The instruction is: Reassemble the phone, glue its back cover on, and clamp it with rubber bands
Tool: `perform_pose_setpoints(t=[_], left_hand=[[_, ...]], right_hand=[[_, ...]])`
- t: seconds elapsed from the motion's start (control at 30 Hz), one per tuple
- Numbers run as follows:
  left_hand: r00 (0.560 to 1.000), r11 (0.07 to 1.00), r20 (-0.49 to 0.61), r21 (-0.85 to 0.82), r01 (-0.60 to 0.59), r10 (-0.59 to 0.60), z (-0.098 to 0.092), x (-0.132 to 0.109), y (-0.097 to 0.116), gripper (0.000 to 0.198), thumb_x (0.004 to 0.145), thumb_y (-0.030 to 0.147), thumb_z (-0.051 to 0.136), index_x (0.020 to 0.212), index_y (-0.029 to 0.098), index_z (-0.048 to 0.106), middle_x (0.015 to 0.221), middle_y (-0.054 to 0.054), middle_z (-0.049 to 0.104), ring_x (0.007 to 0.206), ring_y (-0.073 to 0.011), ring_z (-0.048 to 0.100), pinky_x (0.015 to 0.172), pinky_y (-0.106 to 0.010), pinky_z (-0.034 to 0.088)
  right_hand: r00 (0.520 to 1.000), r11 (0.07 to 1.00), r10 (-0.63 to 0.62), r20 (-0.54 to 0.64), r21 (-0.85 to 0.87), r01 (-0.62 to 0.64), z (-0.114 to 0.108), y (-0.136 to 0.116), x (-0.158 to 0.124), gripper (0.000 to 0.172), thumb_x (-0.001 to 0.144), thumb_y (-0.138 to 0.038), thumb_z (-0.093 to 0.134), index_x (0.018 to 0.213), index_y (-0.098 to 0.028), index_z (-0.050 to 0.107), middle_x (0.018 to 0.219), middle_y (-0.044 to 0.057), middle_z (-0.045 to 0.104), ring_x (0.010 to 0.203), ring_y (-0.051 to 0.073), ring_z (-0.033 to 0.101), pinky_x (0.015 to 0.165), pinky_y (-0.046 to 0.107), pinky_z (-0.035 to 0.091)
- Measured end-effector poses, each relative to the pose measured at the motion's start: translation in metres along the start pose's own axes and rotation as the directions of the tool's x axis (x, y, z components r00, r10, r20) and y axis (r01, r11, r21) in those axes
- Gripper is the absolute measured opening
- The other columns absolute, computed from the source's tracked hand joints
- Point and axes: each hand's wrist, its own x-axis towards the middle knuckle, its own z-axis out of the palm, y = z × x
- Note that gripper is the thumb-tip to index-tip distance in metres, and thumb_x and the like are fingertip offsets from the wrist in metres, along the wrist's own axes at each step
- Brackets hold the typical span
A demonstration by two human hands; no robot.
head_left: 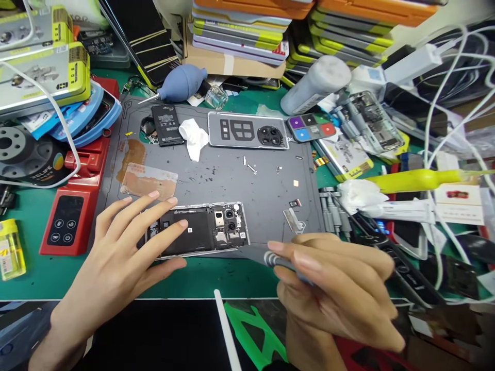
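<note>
Steadying opened phone [201, 234], front of mat [263, 190], seemingly against sliding | left hand [124, 250]: spread over it, grasping nothing | right hand [336, 286]: pinching screwdriver [273, 259] pen-style, probably for fine control

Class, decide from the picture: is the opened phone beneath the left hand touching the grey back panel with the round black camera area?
Apart. The head view shows bare grey mat between the opened phone and the grey back panel.
</note>
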Motion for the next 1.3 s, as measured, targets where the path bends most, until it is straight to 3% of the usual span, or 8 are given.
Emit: perform_pose_setpoints(t=[0.1,0.23,0.37,0.5,0.63,0.77,0.93,1.3], left_hand=[[1.000,0.999,-0.031,-0.040,0.000,-0.002,0.002,-0.001,-0.002,0.053,0.099,0.031,0.080,0.148,0.025,0.061,0.158,-0.012,0.065,0.153,-0.0370,0.054,0.127,-0.057,0.039],[0.998,0.999,-0.057,-0.052,0.010,-0.013,0.001,-0.005,-0.002,0.048,0.100,0.026,0.078,0.146,0.024,0.063,0.154,-0.013,0.068,0.152,-0.0359,0.055,0.125,-0.054,0.041],[0.994,0.998,-0.106,-0.057,0.021,-0.027,0.000,-0.008,-0.001,0.043,0.100,0.021,0.076,0.142,0.023,0.066,0.149,-0.013,0.071,0.150,-0.0362,0.057,0.123,-0.053,0.044],[0.992,0.997,-0.119,-0.066,0.034,-0.041,-0.001,-0.009,-0.001,0.043,0.100,0.019,0.075,0.142,0.023,0.065,0.147,-0.013,0.073,0.148,-0.0359,0.059,0.120,-0.054,0.046],[0.990,0.997,-0.132,-0.066,0.040,-0.048,-0.001,-0.009,-0.001,0.040,0.101,0.019,0.073,0.140,0.023,0.066,0.145,-0.012,0.074,0.147,-0.0350,0.060,0.118,-0.053,0.048],[0.980,0.993,-0.188,-0.108,0.037,-0.057,-0.001,-0.009,0.002,0.039,0.100,0.017,0.076,0.137,0.023,0.068,0.139,-0.010,0.077,0.140,-0.0324,0.065,0.116,-0.049,0.051],[0.948,0.929,-0.246,-0.356,0.104,-0.200,-0.001,0.000,0.018,0.045,0.097,0.018,0.081,0.140,0.024,0.069,0.124,-0.006,0.082,0.113,-0.0221,0.076,0.100,-0.037,0.061],[0.946,0.729,-0.218,-0.684,0.026,-0.238,0.012,0.017,0.037,0.024,0.102,0.010,0.072,0.122,0.021,0.080,0.113,-0.002,0.087,0.097,-0.0141,0.082,0.088,-0.026,0.064]], right_hand=[[0.984,0.983,-0.181,0.006,-0.032,0.181,0.006,-0.002,0.005,0.065,0.091,-0.017,0.084,0.153,-0.020,0.063,0.099,0.004,0.084,0.076,0.021,0.078,0.054,0.034,0.065],[0.998,0.990,0.057,0.009,0.128,-0.058,0.015,-0.009,0.030,0.077,0.090,-0.002,0.077,0.158,-0.034,0.056,0.108,0.002,0.080,0.081,0.021,0.082,0.058,0.034,0.070],[0.957,0.941,0.284,0.062,0.174,-0.291,0.030,-0.010,0.059,0.056,0.098,-0.005,0.067,0.145,-0.036,0.062,0.125,0.004,0.075,0.107,0.023,0.083,0.084,0.037,0.074],[0.925,0.937,0.286,0.251,0.130,-0.325,0.048,-0.001,0.067,0.043,0.103,-0.010,0.064,0.141,-0.030,0.059,0.123,0.004,0.078,0.111,0.020,0.081,0.097,0.039,0.073],[0.923,0.938,0.285,0.258,0.122,-0.324,0.053,0.003,0.063,0.042,0.104,-0.014,0.065,0.143,-0.029,0.059,0.125,0.005,0.077,0.113,0.021,0.081,0.099,0.042,0.073],[0.918,0.882,0.377,0.125,0.254,-0.397,0.046,-0.007,0.066,0.042,0.104,-0.022,0.068,0.144,-0.034,0.059,0.128,0.006,0.074,0.107,0.023,0.081,0.083,0.038,0.074],[0.849,0.712,0.518,0.104,0.497,-0.496,0.039,-0.031,0.055,0.042,0.107,-0.025,0.063,0.148,-0.034,0.059,0.094,0.001,0.078,0.070,0.017,0.075,0.054,0.028,0.066],[0.753,0.466,0.627,0.198,0.680,-0.567,0.048,-0.047,0.029,0.041,0.105,-0.027,0.069,0.145,-0.031,0.061,0.100,0.000,0.081,0.075,0.014,0.076,0.060,0.024,0.067]])
